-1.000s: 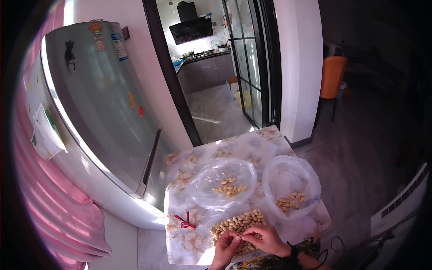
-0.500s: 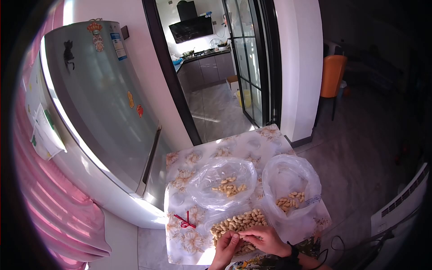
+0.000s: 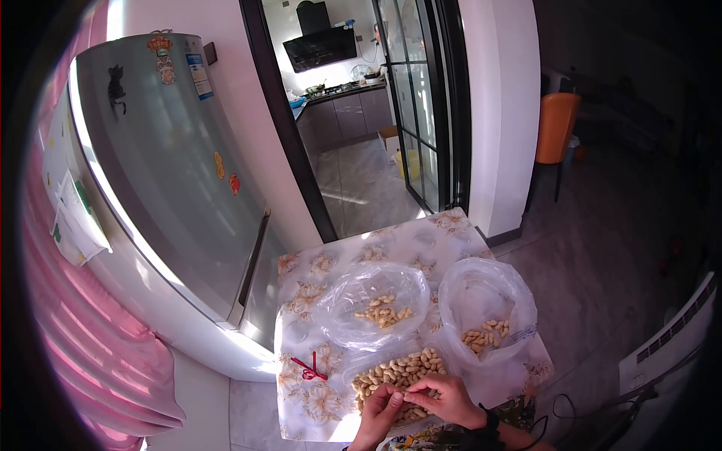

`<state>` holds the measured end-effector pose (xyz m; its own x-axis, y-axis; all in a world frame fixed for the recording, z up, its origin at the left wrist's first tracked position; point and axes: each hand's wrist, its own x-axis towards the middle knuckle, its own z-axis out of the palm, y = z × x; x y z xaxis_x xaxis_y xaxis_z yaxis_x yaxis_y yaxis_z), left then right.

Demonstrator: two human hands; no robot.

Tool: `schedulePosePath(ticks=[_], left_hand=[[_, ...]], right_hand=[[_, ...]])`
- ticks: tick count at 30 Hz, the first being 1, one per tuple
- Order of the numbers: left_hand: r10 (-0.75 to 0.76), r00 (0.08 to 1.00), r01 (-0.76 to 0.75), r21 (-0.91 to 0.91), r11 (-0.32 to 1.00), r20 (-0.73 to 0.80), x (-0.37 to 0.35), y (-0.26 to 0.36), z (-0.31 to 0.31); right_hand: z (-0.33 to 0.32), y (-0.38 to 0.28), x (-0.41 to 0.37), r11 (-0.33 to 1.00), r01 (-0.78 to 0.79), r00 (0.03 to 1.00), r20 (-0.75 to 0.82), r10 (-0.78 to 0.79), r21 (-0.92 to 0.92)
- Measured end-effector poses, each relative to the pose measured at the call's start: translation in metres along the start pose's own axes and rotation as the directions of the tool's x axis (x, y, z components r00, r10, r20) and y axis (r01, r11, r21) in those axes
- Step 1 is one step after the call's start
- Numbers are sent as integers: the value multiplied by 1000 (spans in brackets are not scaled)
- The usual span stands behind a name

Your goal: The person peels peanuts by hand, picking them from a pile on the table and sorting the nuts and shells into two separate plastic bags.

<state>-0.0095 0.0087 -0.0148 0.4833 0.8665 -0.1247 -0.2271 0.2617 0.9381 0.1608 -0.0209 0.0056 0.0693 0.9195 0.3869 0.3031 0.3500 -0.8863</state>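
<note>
A clear plastic box (image 3: 347, 373) full of unshelled peanuts (image 3: 402, 370) sits at the near side of the table. Over its near part, my left hand (image 3: 382, 410) and my right hand (image 3: 442, 398) meet at their fingertips. Both hands are closed in a pinch, on what looks like one peanut, mostly covered by the fingers. Beyond the box, an open clear plastic bag (image 3: 338, 301) holds a small heap of peanuts. To its right stands a second open plastic bag (image 3: 481, 282), also with some peanuts at the bottom.
A red ribbon or tie (image 3: 309, 368) lies on the flowered tablecloth (image 3: 308, 406), left of the box. The fridge (image 3: 165, 180) stands close on the left. Behind the table, a glass door (image 3: 410, 98) opens to a kitchen. An orange chair (image 3: 556, 128) is at the right.
My right hand has shifted slightly, with its fingers more bent at the meeting point. My left hand stays nearly in place. The box and bags have not moved.
</note>
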Motion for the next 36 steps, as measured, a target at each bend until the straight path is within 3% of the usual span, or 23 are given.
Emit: schedulePosePath(ticks=[14, 17, 19, 29, 31, 35, 36], left_hand=[[73, 997, -73, 20, 997, 10, 1, 0, 2], [43, 997, -49, 100, 994, 64, 0, 0, 3], [166, 983, -157, 109, 982, -83, -3, 8, 21], [158, 979, -141, 131, 981, -132, -3, 7, 21], [96, 980, -78, 110, 991, -172, -4, 5, 19], [135, 977, -115, 122, 986, -166, -2, -3, 14], [80, 983, -65, 96, 993, -165, -3, -2, 13]], right_hand=[[-4, -3, 3, 1000, 12, 1000, 9, -12, -5], [-5, -2, 2, 1000, -4, 999, 45, 5, -23], [-3, 0, 1, 996, -74, 996, 56, 71, 55], [-4, -3, 3, 999, -40, 996, 84, 36, 37], [-4, -4, 3, 998, -42, 995, 94, 37, 44], [-4, -3, 3, 997, -58, 994, 100, 53, 53], [-5, -5, 3, 996, -60, 993, 108, 53, 69]])
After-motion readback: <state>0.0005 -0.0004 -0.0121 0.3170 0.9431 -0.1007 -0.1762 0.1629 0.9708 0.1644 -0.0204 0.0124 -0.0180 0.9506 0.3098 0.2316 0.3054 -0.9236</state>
